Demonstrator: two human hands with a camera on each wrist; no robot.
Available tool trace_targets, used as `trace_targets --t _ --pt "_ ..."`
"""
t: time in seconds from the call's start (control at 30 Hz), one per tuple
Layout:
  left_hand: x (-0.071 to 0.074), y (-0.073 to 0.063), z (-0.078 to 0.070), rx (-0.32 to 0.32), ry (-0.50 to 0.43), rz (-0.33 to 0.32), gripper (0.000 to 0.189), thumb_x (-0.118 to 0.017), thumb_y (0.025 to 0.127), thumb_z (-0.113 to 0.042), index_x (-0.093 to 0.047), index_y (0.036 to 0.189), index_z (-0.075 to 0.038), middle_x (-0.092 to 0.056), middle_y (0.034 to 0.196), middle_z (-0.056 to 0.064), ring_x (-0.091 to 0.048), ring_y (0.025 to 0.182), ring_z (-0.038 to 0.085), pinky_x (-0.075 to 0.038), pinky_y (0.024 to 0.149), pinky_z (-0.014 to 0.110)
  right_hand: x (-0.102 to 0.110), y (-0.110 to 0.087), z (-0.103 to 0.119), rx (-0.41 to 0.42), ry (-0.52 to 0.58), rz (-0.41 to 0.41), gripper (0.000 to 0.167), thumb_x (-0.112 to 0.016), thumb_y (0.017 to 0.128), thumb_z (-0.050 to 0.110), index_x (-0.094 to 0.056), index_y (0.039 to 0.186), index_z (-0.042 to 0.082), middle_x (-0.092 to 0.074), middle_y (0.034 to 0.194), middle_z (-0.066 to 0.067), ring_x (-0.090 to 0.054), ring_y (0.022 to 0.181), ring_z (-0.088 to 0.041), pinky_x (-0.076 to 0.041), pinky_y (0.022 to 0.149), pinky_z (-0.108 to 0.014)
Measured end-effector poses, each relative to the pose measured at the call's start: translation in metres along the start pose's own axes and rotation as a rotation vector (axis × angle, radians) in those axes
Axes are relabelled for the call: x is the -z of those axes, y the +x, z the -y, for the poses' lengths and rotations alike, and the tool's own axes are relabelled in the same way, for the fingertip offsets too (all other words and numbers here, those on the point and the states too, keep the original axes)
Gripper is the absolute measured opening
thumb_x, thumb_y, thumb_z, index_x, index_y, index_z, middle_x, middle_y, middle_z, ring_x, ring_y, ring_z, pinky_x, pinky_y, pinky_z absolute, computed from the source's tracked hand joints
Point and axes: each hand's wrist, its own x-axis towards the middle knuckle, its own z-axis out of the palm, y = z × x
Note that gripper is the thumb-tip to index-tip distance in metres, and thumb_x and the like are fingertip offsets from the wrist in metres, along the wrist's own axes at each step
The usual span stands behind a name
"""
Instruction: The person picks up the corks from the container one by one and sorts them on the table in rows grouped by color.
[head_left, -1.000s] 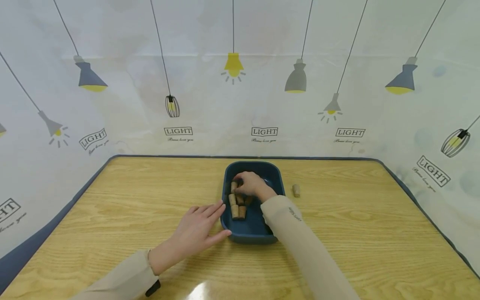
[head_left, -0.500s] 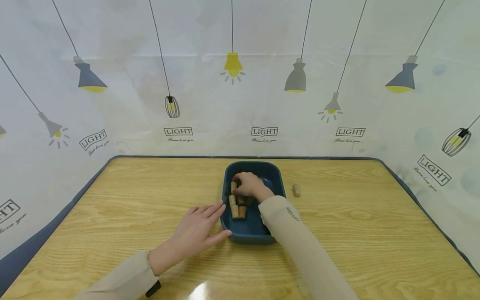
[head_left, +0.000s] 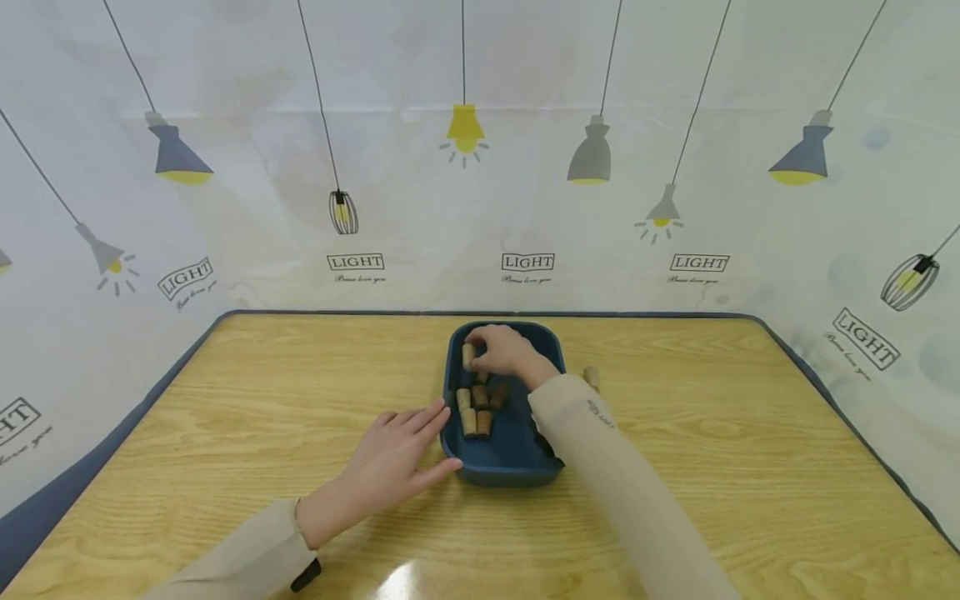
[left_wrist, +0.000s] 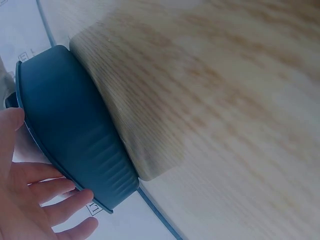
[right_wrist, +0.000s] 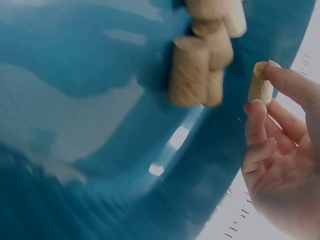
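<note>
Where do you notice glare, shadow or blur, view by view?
Head: bright glare on the table at the bottom edge; left wrist: a darker patch, shadow or reflection, on the table beside the tray; right wrist: white highlights in the tray, the clustered corks slightly blurred.

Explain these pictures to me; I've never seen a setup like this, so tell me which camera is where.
There is no machine here, just a person's bare left hand and right hand. The wide picture comes from a camera worn on the head, looking forward and down. The other two come from cameras worn on the wrists, one for each hand's work.

On the wooden table sits a blue tray with several corks in it. A loose cork lies on the table to the right of the tray, partly behind the right sleeve.

The left hand touches the tray's rim. The right hand pinches one light cork over the tray.
</note>
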Motion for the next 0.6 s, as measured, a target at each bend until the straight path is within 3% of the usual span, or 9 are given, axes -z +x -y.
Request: trace_targets --t 0.27,0.6 --pt "0.0 0.0 0.0 0.001 -0.002 -0.002 0.067 -0.042 0.084 -0.058 -0.049 0.128 -0.007 -0.044 0.13 0.007 -0.049 0.107 0.023 -0.039 0.083 0.044 0.029 -0.008 0.002 0.088 -0.014 0.028 0.042 -0.06 0.084 0.021 -0.051 0.123 0.006 -0.054 0.115 -0.008 -0.049 0.105 -0.021 -0.038 0.088 -0.035" --pt "0.001 0.001 0.0 0.009 -0.009 0.021 0.068 -0.04 0.085 -0.059 -0.047 0.129 -0.008 -0.043 0.131 0.007 -0.049 0.107 0.023 -0.038 0.084 0.044 0.049 -0.021 -0.007 0.168 0.009 0.016 0.044 -0.063 0.082 0.019 -0.053 0.121 0.002 -0.056 0.112 -0.01 -0.05 0.104 -0.023 -0.038 0.087 -0.036"
